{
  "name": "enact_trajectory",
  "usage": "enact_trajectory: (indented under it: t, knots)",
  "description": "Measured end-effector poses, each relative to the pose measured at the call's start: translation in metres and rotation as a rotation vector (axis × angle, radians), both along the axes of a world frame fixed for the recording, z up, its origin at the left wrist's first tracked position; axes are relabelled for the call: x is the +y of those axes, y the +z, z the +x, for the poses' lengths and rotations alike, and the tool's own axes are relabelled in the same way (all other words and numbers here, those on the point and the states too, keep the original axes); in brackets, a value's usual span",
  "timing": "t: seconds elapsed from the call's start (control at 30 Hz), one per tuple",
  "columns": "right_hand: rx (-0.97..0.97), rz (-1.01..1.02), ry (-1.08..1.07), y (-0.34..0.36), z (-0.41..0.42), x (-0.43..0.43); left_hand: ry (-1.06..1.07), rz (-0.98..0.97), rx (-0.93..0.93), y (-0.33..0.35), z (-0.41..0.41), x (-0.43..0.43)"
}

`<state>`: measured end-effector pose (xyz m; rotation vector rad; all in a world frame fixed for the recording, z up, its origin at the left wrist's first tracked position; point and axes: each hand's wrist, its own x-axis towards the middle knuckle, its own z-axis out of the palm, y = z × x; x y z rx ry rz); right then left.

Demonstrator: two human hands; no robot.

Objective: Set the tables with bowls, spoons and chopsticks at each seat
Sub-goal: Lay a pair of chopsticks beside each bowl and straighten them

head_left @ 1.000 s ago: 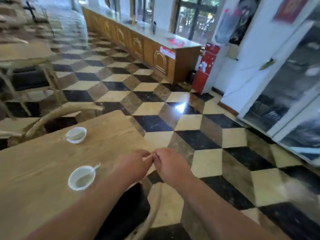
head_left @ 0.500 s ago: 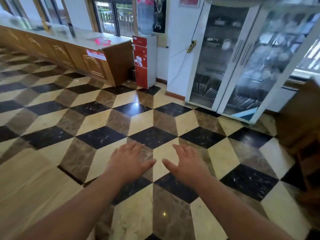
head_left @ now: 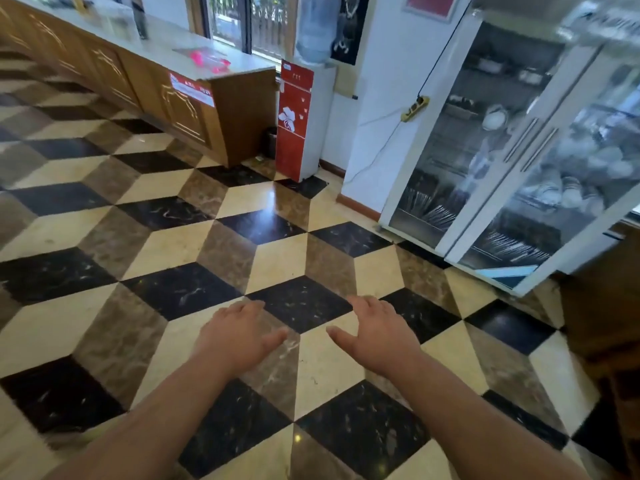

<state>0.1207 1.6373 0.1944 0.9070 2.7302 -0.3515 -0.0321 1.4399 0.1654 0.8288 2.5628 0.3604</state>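
Bowls in cabinet; left hand and right hand outstretched, palm-down.

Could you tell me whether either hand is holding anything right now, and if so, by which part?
Nothing is held: the left hand and right hand are both empty, fingers relaxed.

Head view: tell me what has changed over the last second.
The view swung right: the wooden table with its two bowls has left the frame, and the glass-door cabinet of dishes has come into fuller view at right. The left hand and right hand, fingertips together a second ago, have parted and opened, empty, above the floor. Unchanged: the wooden counter and red water dispenser stay in view.
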Motion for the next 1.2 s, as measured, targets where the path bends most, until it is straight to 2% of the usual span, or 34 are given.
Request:
enact_trajectory:
  t: [0.33,0.5,0.6,0.67,0.93,1.2]
  knots:
    - [0.08,0.018,0.282,0.003,-0.238,0.036,0.308,0.007,0.024,0.006,-0.195,-0.006]
    - [0.12,-0.087,0.443,-0.023,-0.39,0.042,0.524,-0.05,0.026,0.0,-0.299,-0.019]
    - [0.1,-0.148,0.575,-0.023,-0.485,0.026,0.574,-0.106,0.002,0.014,-0.352,-0.039]
    - [0.073,-0.139,0.684,-0.021,-0.541,0.011,0.694,-0.073,-0.006,0.022,-0.378,-0.055]
    - [0.051,-0.126,1.083,-0.009,-0.72,-0.121,1.106,-0.049,-0.056,0.026,-0.463,-0.161]
    - [0.107,-0.122,1.279,0.001,-0.857,-0.287,1.275,0.057,0.003,0.01,-0.573,-0.311]
